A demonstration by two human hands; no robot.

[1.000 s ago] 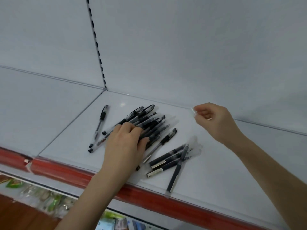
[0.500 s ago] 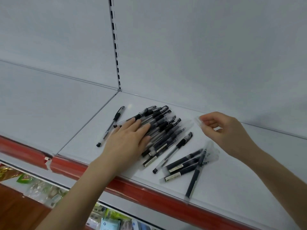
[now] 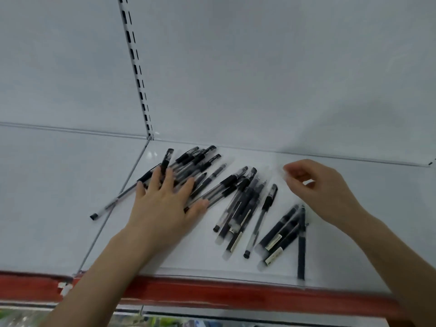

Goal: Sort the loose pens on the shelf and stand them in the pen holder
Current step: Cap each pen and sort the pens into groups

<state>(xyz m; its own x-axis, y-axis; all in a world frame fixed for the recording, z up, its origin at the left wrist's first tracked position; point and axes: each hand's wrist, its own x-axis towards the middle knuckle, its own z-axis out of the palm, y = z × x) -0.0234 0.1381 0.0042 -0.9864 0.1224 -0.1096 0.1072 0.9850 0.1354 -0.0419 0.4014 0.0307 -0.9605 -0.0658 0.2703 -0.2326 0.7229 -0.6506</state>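
Note:
Several black and clear gel pens lie loose on the white shelf (image 3: 184, 258). My left hand (image 3: 162, 204) presses flat with spread fingers on the left pile of pens (image 3: 203, 161). A middle bunch of pens (image 3: 243, 204) and a right group of dark labelled pens (image 3: 283, 232) lie apart from it. One clear pen (image 3: 111, 205) sticks out to the left. My right hand (image 3: 323, 187) hovers behind the right group, fingers curled, pinching what looks like a small clear object (image 3: 284, 173). No pen holder is in view.
A red price rail (image 3: 212, 293) runs along the shelf's front edge. A slotted upright (image 3: 136, 74) divides the white back wall. A seam (image 3: 113, 208) splits this shelf from the bare one on the left. Blurred goods show on a lower shelf.
My left hand has flattened and spread its fingers, and the single heap of pens has fanned out into separate groups. My right hand has stayed in about the same place.

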